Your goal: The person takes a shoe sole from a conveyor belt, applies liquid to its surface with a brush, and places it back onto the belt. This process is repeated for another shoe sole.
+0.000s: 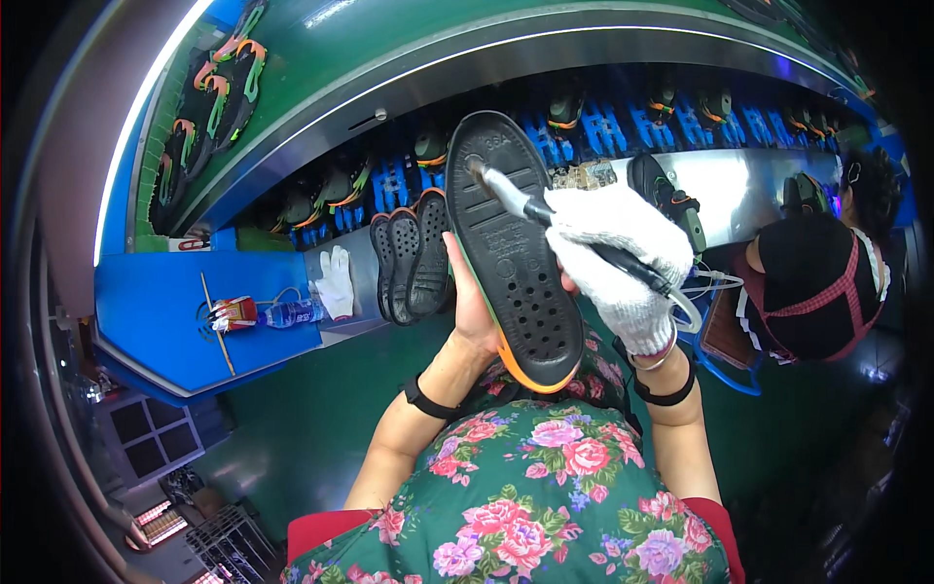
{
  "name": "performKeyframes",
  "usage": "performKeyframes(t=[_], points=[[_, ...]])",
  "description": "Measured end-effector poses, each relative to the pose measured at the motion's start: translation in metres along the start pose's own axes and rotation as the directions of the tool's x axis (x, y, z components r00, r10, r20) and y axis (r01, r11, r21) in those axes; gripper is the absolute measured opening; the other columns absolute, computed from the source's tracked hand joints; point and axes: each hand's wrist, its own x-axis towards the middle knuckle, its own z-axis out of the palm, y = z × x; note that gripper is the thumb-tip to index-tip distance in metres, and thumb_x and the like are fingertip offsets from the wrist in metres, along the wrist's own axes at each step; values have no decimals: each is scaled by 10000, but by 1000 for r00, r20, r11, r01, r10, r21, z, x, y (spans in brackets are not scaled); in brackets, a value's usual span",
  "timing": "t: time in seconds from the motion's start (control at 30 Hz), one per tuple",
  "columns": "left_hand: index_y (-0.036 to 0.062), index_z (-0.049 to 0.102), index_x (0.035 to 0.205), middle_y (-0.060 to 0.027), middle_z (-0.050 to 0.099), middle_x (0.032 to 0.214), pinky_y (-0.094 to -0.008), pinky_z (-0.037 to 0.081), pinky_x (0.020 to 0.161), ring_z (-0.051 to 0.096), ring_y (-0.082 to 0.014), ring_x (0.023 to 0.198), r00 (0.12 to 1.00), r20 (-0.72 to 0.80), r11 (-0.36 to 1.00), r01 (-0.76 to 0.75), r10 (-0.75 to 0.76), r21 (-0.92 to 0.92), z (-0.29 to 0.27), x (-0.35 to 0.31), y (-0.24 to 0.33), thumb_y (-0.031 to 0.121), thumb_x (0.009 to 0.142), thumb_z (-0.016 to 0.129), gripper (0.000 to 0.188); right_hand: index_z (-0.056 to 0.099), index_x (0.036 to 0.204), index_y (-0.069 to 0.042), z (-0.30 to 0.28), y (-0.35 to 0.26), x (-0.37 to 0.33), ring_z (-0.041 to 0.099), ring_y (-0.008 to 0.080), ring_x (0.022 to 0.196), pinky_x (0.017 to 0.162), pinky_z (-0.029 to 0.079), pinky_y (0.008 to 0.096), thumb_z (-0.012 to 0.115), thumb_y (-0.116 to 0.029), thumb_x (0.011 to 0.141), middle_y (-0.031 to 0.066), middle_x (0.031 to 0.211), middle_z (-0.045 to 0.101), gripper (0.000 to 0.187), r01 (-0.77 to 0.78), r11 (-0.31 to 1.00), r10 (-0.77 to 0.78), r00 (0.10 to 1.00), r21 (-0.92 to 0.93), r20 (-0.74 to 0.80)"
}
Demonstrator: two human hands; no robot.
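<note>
My bare left hand (pixel 474 310) holds a black shoe sole (pixel 506 263) with an orange heel edge from its left side, its perforated inner face turned up toward me. In a white knitted glove, my right hand (pixel 623 258) grips a brush (pixel 506 195) with a black handle and a thin tube at its rear end. The brush tip rests on the toe part of the sole. Several more black soles (pixel 428 258) stand side by side on the bench just left of the held one.
A conveyor line (pixel 603 127) with blue holders and shoes runs across behind. On the blue table (pixel 156 311) at left lie a white glove (pixel 336 282), a bottle (pixel 292 313) and a red container (pixel 233 313). A black shoe (pixel 654 180) stands right. A co-worker (pixel 812 282) sits far right.
</note>
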Motion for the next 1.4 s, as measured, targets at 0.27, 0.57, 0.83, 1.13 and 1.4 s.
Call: performKeyframes(t=[0.27, 0.57, 0.83, 1.13, 1.4], points=[[106, 387, 1592, -96, 533, 1534, -434, 446, 1156, 538, -270, 1383, 931, -303, 828, 3, 202, 561, -11, -7, -25, 905, 917, 189, 1065, 784, 1139, -65, -1, 6, -11, 740, 276, 987, 847, 586, 383, 791, -25, 803, 128, 1128, 769, 338, 336, 790, -243, 940, -513, 241], [154, 361, 1614, -93, 481, 1576, -509, 362, 1208, 474, -305, 1428, 977, -183, 782, 29, 109, 623, -28, -8, -7, 929, 898, 212, 1066, 767, 1133, -31, 7, 16, -5, 732, 303, 1025, 898, 555, 407, 771, -17, 817, 150, 1152, 765, 316, 234, 919, -233, 972, -317, 41], [148, 356, 1609, -96, 483, 1572, -510, 364, 1210, 485, -317, 1421, 931, -256, 794, -55, 260, 606, -23, 4, 5, 954, 870, 230, 1101, 764, 1183, -56, 11, 16, -7, 727, 310, 1065, 928, 546, 421, 754, -59, 831, 144, 1191, 760, 352, 345, 903, -288, 929, -257, 233], [112, 410, 1575, -106, 524, 1529, -497, 365, 1203, 501, -293, 1396, 986, 158, 998, -56, 58, -18, -106, -6, 25, 945, 877, 270, 1096, 767, 1186, -63, 14, 17, -18, 728, 310, 1065, 928, 548, 418, 753, -61, 828, 142, 1195, 760, 358, 346, 923, -299, 920, -168, 251], [52, 494, 1478, -179, 651, 1322, -461, 499, 1091, 638, -307, 1199, 981, -182, 922, 7, 69, 386, -104, -6, 38, 968, 843, 312, 1129, 792, 1129, -93, 22, 32, -25, 735, 295, 971, 840, 580, 395, 778, -62, 814, 111, 1124, 774, 317, 370, 928, -347, 902, -45, 258]])
